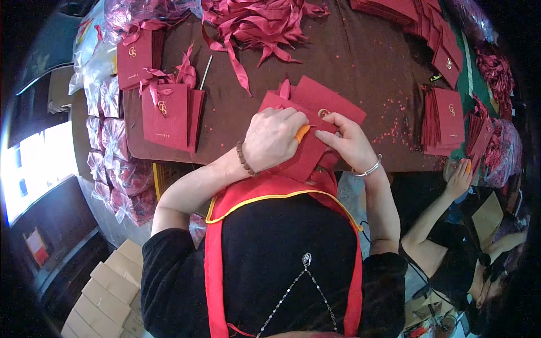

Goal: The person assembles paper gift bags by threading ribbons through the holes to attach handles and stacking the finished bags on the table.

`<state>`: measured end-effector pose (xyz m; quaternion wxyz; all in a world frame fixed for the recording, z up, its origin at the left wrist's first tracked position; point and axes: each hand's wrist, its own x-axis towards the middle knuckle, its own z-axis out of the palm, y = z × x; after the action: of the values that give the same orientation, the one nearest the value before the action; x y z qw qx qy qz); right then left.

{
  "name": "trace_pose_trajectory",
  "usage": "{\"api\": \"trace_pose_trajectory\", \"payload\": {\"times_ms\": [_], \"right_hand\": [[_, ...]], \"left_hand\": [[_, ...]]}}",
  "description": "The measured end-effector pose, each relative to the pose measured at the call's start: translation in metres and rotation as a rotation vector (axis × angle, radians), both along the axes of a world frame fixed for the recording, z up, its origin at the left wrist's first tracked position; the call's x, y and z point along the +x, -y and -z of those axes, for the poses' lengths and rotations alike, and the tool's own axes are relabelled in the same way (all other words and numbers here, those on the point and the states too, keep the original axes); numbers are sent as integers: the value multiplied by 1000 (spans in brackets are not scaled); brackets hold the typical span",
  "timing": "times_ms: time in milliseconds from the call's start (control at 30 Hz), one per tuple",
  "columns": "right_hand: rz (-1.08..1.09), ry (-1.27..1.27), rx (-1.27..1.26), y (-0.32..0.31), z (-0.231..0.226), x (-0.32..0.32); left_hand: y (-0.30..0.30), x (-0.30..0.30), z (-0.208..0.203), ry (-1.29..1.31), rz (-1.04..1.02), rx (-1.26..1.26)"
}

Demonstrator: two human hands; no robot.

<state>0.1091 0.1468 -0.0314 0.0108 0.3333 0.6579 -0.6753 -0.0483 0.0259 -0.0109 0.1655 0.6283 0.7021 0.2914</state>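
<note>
A dark red paper bag (307, 160) lies tilted at the table's near edge, in front of my red apron. My left hand (273, 134) is closed over its upper left part, the knuckles hiding what the fingertips grip. An orange finger cover (302, 133) shows on that hand. From the right, my right hand (350, 141) pinches at the bag's surface with thumb and forefinger; any ribbon in the pinch is hidden. Beneath and beyond lies another red bag (338, 101) with a gold emblem partly covered by my fingers. A short ribbon end (284, 89) sticks up behind my left hand.
Loose red ribbons (253, 25) are heaped at the far middle of the brown-covered table (225, 127). Bag stacks (166, 115) stand left, more (445, 121) right. Red paper dots (394, 124) are scattered. A co-worker's hand (459, 181) is at right; cartons (110, 287) lie lower left.
</note>
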Motion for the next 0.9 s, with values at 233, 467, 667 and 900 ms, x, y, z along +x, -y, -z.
{"api": "trace_pose_trajectory", "payload": {"times_ms": [233, 467, 667, 900], "right_hand": [[-105, 51, 191, 0, -9, 0], [-133, 22, 230, 3, -18, -3], [-129, -80, 361, 4, -17, -3], [-151, -112, 387, 5, -13, -1]], "left_hand": [[-3, -3, -6, -41, 38, -89], [-8, -4, -8, -85, 72, -172], [-10, 8, -4, -145, 38, -16], [-8, 11, -3, -193, 40, 16]]}}
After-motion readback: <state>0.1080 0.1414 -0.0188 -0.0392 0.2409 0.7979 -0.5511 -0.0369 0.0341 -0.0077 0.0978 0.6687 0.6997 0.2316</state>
